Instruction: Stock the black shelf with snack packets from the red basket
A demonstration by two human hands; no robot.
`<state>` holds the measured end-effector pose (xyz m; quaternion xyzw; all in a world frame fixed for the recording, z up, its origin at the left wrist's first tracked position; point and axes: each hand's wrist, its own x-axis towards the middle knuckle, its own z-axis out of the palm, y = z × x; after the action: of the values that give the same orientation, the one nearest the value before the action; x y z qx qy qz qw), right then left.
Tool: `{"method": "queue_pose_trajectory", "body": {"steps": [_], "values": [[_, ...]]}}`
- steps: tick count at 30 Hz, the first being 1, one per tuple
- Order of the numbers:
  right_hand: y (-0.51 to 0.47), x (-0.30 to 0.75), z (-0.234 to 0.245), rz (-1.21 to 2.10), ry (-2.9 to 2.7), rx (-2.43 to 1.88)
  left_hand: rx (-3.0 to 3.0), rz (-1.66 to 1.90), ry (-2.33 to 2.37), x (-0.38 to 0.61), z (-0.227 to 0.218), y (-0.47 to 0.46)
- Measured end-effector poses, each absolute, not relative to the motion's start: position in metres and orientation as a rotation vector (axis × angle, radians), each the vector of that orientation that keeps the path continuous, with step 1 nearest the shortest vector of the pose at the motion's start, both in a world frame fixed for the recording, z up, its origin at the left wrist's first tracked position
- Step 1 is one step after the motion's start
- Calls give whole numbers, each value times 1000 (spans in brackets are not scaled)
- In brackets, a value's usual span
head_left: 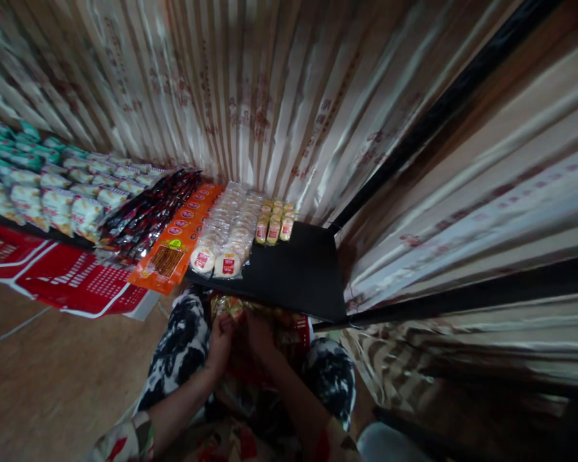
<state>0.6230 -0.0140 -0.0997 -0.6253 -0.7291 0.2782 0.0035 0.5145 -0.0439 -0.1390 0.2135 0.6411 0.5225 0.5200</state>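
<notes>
Low between my knees, my left hand is closed on the edge of a shiny gold-wrapped snack packet. Close beside it, my right hand reaches into a dark red bag on my lap; its fingers are hidden in shadow. Just beyond both hands is the black shelf. On it stand short rows of gold-wrapped snacks. To their left lie rows of round white crackers in clear wrap.
An orange snack packet, dark glossy packets and rows of white packets continue leftward. A red printed sheet hangs from the shelf front. A black pole slants up at right, before pleated printed sheeting.
</notes>
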Motion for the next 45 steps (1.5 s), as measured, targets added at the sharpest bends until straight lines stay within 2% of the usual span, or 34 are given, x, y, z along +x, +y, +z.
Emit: {"method": "queue_pose_trajectory", "body": {"steps": [7,13,16,22,26,32,39,45], "values": [[-37,637,-85,897,-2017,-1663,876,1241,1547,516,-96,-60],[-37,646,-48,1191,-1744,-1536,1230,1260,1562,521,-52,-59],[-26,653,-41,1212,-1601,-1545,1363,1280,1521,528,-37,-47],[10,670,-33,1003,-1514,-1578,1535,1180,1560,552,-23,-2],[35,680,-26,811,-1504,-1755,1601,1093,1587,572,-23,29],[72,694,-36,591,-1532,-1847,1588,1008,1598,599,-22,64],[115,707,-49,431,-1497,-1869,1561,952,1578,618,-18,100],[143,711,-51,444,-1462,-1906,1593,975,1611,629,-21,130]]}}
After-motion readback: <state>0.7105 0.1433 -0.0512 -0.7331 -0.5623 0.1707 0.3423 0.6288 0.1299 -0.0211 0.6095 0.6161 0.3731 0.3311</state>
